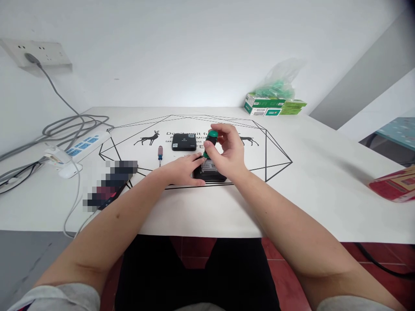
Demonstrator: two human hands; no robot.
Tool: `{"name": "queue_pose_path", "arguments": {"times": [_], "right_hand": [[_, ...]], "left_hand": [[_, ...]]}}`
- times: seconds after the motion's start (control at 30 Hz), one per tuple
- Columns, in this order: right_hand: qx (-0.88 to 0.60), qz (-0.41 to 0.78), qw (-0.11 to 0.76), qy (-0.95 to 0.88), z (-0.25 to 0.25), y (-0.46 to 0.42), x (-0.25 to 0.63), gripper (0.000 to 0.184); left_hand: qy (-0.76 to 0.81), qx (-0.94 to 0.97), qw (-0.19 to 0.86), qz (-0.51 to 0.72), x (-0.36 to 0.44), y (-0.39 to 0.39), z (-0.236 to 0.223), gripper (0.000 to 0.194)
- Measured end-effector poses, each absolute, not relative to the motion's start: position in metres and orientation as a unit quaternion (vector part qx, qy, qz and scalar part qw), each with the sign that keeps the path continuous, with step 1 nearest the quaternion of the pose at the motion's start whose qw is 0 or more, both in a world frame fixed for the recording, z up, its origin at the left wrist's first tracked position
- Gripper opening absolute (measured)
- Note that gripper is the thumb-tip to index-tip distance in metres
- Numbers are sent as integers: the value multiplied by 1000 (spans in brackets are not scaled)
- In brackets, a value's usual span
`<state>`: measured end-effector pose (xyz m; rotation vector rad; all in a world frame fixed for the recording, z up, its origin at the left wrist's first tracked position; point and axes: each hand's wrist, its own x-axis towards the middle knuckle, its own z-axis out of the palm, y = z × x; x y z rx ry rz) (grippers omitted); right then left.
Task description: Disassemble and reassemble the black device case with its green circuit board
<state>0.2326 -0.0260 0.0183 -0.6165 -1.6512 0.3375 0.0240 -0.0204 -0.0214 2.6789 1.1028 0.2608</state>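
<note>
On the white desk [308, 194], left hand [181, 169] clamps the rectangular black case [214, 177], likely against twist. Right hand [231, 151] clamped round green-and-black screwdriver [212, 134].

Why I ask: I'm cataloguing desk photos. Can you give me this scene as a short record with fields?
Left hand: on the left side of an opened black device
Right hand: fingers around a green-topped screwdriver, shaft pointing down at the device
Behind device, to its left: flat black box
Left of box: small screwdriver, lying loose
Far left: power strip, grey cables
Back right: green-and-white boxes, plastic bag on top
Right edge: red packet
</note>
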Motion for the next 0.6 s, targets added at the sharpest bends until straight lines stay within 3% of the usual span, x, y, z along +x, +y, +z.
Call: {"name": "queue_pose_path", "arguments": {"times": [0.13,0.27,0.33,0.47,0.6], "right_hand": [[-286,145,642,-696,19,-24,234,33],[-300,160,655,-674,17,-22,232,38],[-296,162,661,-670,15,-20,232,39],[-310,135,660,-671,13,-14,235,41],[-338,119,662,-659,15,-7,242,39]], "left_hand": [[376,913,125,93,25,-21,-15,89],[357,914,84,174,27,-20,-5,37],[352,913,65,195,27,-17,-2,25],[394,903,33,167,21,-8,-2,19],[465,877,-2,125,10,-1,-2,29]]}}
